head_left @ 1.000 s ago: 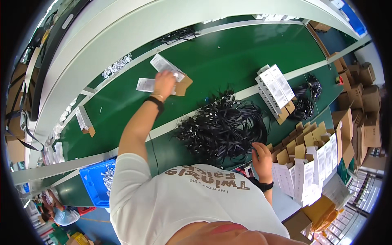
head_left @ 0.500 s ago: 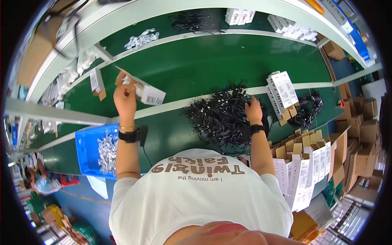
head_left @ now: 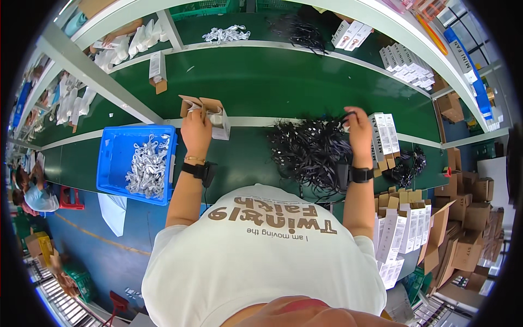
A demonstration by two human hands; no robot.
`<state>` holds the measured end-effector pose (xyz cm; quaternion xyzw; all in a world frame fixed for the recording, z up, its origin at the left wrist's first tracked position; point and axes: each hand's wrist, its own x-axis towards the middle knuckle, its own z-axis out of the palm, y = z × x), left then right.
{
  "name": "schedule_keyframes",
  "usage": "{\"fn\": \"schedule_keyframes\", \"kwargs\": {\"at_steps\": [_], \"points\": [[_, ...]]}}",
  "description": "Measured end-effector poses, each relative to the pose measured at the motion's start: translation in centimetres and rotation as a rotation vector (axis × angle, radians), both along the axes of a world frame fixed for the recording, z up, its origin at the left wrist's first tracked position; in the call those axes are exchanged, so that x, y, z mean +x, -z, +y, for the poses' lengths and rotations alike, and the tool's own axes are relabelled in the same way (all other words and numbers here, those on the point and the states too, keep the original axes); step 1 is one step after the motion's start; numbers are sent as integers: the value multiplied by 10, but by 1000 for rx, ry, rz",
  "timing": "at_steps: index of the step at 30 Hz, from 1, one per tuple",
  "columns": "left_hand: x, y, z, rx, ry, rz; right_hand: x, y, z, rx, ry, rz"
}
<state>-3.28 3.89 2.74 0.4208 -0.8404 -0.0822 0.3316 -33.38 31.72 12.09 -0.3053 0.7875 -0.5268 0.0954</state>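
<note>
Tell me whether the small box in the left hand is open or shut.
Open. The small box in the left hand has its brown flaps standing up and spread apart at the top end.

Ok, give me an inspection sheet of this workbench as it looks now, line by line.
Surface: green bench with a white rail across it.
Job's things: small open cardboard box held at the rail; pile of black cables to its right.
Clutter: blue bin of white bagged parts; upright white boxes; flat cartons stacked at right.
Hands: left hand grips the box; right hand pinches a black cable at the pile's edge.
Cables: black ones piled, a second bundle farther right.
Surroundings: shelf with white packs behind; another person seated far left.
</note>
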Motion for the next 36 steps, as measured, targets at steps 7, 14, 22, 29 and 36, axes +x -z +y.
{"fn": "schedule_keyframes", "kwargs": {"at_steps": [7,14,22,29,36], "points": [[3,-9,-2,-37,33,4,71,-100,-15,-212,-126,351],[3,-45,15,-32,277,134,123,-136,-38,-221,-282,428],[-13,-152,88,1106,1377,354,168,-163,-73,-374,-391,721],[48,-198,46,1003,1431,842,135,-128,-56,16,-476,692],[72,-216,46,1049,1243,806,168,-85,-83,477,-871,572]]}}
